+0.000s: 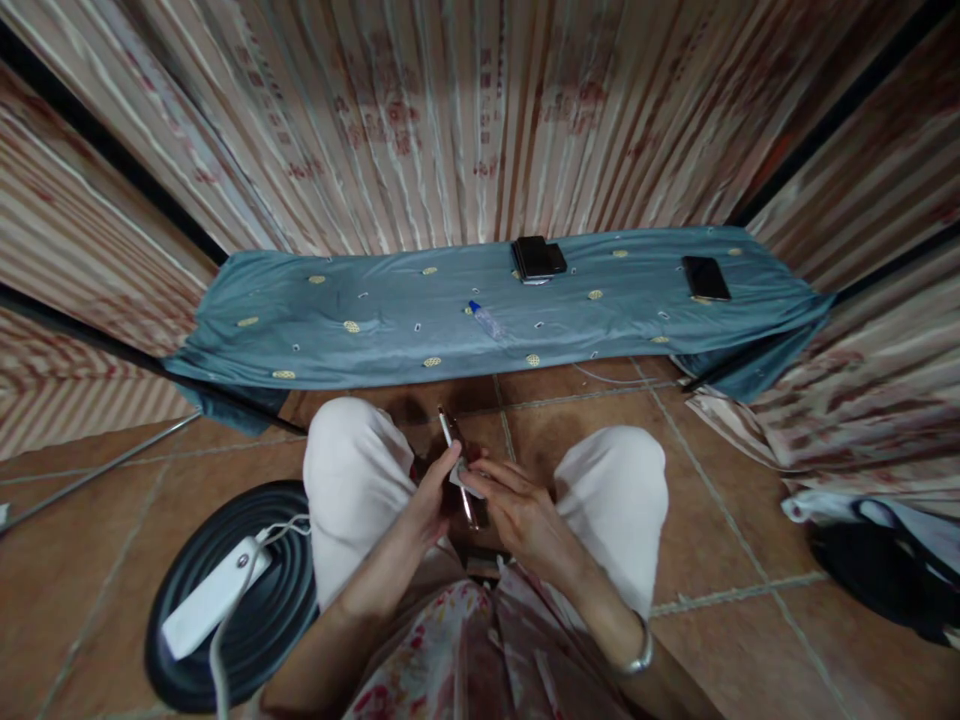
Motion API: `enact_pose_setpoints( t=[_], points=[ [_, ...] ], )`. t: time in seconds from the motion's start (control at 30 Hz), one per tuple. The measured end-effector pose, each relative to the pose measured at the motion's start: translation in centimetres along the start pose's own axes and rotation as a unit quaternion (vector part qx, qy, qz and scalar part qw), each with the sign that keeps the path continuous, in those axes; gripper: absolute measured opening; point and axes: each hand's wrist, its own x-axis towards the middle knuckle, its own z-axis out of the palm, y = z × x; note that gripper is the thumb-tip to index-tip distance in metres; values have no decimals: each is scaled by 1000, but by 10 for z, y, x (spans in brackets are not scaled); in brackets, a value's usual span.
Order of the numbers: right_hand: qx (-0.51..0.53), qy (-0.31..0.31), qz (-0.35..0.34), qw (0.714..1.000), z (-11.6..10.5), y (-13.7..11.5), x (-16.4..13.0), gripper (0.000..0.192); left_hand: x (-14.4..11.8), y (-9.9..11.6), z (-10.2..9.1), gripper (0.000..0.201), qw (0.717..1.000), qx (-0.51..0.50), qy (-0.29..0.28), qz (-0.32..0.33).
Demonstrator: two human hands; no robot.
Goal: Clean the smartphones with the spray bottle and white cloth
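Both hands hold one phone (459,465) edge-on over the lap: left hand (431,495) gripping its side, right hand (517,510) pressing what looks like a cloth (459,478). Rigid, slick, fragile; grip the edges.

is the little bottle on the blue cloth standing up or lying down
Lying down: the small clear bottle rests on its side on the blue cloth, its blue cap pointing away toward the curtain, body slanting toward the person.

A blue patterned cloth (315,330) covers the tabletop. Near its middle lies a small bottle (485,319); a stack of dark phones (538,258) sits at the far edge, another phone (705,277) toward the right end. A white power strip (214,597) rests on a black round base (277,620) on the floor.
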Motion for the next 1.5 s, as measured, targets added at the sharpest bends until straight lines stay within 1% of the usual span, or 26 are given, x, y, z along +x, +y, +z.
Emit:
enact_pose_setpoints(
  t=[0.07,0.13,0.3,0.43,0.53,0.6,0.7,0.8,0.87,1.0,1.1,1.17,1.27,1.37,1.5],
  points=[
    [-9,-21,-8,1000,2,-6,-4,49,3,4,-2,29,1000,-7,17,-13],
    [-4,-26,-5,1000,4,-8,-8,49,4,9,-6,28,1000,-6,25,-2],
    [45,44,20,998,10,-7,-13,53,3,12,-10,44,999,11,17,35],
    [51,41,2,998,16,-11,-13,53,2,8,-4,52,997,9,24,69],
    [23,54,3,998,22,-6,-6,52,-1,3,1,52,996,22,9,82],
    [1,76,15,997,22,3,4,50,-5,-2,4,51,996,44,-2,72],
    [-10,94,36,995,18,17,21,54,-10,-10,5,52,996,76,-9,56],
    [-8,101,32,994,14,17,28,57,-12,-12,7,50,995,69,-18,65],
    [-6,99,19,995,15,9,25,53,-11,-7,10,49,996,56,-18,71],
    [1,99,-10,995,16,-14,9,48,-8,9,19,53,996,34,-29,73],
    [17,82,-12,996,12,-28,1,48,-8,20,25,50,994,20,-15,102],
    [6,75,-13,997,7,-34,-1,49,-9,22,27,47,994,23,-7,106],
    [-44,72,-35,996,3,-37,-3,48,-10,22,29,44,994,29,0,109],
    [-77,75,-73,992,4,-35,-9,47,-11,21,30,45,994,9,2,112],
    [-83,115,-98,985,10,-26,-22,55,-14,24,32,47,996,-35,-13,81]
  ],
)
